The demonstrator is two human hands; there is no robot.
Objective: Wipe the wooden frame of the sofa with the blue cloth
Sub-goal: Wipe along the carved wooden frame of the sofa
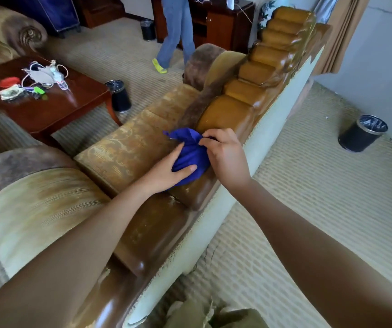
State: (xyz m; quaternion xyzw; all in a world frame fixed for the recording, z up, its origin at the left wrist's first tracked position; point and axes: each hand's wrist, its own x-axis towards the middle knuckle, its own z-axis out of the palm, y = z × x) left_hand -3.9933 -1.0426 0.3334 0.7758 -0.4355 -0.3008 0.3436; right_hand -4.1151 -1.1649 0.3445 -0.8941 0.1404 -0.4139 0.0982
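The blue cloth (190, 153) is bunched up on top of the sofa's glossy brown wooden frame (228, 112), which runs in scalloped steps along the backrest from near me to the far end. My left hand (166, 172) cups the cloth from the seat side, thumb laid over it. From the other side, my right hand (225, 153) pinches the cloth's upper edge with its fingertips. Both hands hold the cloth against the frame. The part of the frame under the cloth is hidden.
A red-brown coffee table (55, 107) with cables and small items stands left of the sofa. Black waste bins (362, 133) (119, 95) sit on the carpet. A person's legs (176, 31) stand at the back near a dark cabinet (221, 24). Another armchair (7, 36) is far left.
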